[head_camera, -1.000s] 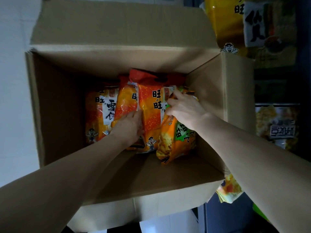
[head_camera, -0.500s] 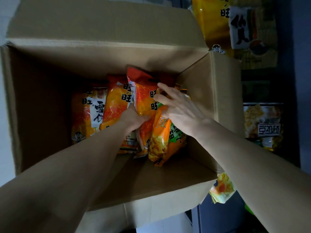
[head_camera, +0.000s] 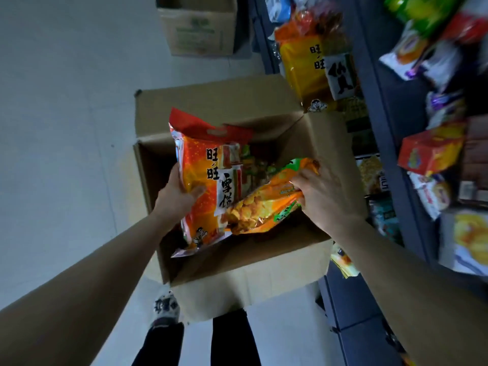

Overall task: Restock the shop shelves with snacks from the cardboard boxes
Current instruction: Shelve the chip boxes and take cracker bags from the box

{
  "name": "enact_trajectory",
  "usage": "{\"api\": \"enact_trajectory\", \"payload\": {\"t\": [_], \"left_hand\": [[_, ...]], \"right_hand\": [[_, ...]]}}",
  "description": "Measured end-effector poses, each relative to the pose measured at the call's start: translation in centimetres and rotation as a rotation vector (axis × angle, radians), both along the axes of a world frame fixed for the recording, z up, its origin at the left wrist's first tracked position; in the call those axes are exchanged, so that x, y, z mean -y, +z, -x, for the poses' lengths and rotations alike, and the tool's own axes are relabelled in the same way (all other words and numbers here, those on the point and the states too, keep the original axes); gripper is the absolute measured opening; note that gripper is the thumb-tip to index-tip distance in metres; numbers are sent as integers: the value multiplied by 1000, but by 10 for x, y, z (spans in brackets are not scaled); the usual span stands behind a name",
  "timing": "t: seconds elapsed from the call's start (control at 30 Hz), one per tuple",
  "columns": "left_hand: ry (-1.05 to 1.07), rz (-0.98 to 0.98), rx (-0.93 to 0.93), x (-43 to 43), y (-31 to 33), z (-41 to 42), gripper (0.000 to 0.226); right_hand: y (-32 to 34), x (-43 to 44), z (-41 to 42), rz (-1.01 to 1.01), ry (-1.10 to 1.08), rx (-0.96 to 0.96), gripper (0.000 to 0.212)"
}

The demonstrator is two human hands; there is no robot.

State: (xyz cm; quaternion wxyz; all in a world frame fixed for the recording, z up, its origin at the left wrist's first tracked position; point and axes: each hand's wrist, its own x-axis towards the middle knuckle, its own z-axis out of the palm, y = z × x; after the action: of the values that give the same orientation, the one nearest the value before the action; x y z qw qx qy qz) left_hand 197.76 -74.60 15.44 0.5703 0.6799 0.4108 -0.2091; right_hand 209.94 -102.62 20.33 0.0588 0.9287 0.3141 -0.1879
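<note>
1. Left hand (head_camera: 179, 196): fingers curled round the left edge of a tall orange-red snack bag (head_camera: 203, 186), thumb pressed on its front. The bag stands roughly upright, red top edge uppermost.
2. Right hand (head_camera: 324, 196): fingers curled round one end of an orange-green snack bag (head_camera: 264, 204), gripping it. The bag lies slantwise, and its lower end overlaps the front of the orange-red bag.
3. Both bags are held over the open cardboard box (head_camera: 245, 262), which sits on the pale floor (head_camera: 66, 114) with its flaps folded outward.
4. More packets (head_camera: 253, 165) show inside the box. The two held bags hide most of them, so I cannot tell how many.
5. Just right of the box are dark shop shelves (head_camera: 383, 122), crowded with packets, many blurred. A yellow bag (head_camera: 301, 67) sits near the box's far right corner, and a red-orange carton (head_camera: 430, 151) is on a shelf farther right.
6. A second cardboard box (head_camera: 200, 30) stands beyond, by the shelf end.
7. On the near side of the box are dark trouser legs (head_camera: 232, 336) and one patterned shoe (head_camera: 165, 307).
</note>
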Motion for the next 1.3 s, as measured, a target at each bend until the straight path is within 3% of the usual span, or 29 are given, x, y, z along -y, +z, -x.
{"api": "enact_trajectory", "payload": {"t": [0.27,0.33,0.47,0.6,0.73,0.97,1.13,1.3], "left_hand": [[-37,8,169,-44,167,36,81],[-40,23,206,-43,215,44,76],[-27,98,295,-34,297,66,56],[-130,165,371,-30,362,93,56],[-266,186,413,-16,405,110,57],[-415,243,567,69,469,156,46],[-483,263,649,148,502,206,57],[-634,280,758,237,526,291,55]], "right_hand": [[146,16,81,-288,-624,95,18],[189,27,104,-323,-759,69,23],[269,61,161,-364,-935,92,22],[330,95,230,-484,-1047,214,12],[383,126,301,-452,-1172,258,38],[458,177,441,-503,-1369,416,25],[501,225,553,-548,-1490,578,7],[545,267,672,-516,-1596,703,40]]}}
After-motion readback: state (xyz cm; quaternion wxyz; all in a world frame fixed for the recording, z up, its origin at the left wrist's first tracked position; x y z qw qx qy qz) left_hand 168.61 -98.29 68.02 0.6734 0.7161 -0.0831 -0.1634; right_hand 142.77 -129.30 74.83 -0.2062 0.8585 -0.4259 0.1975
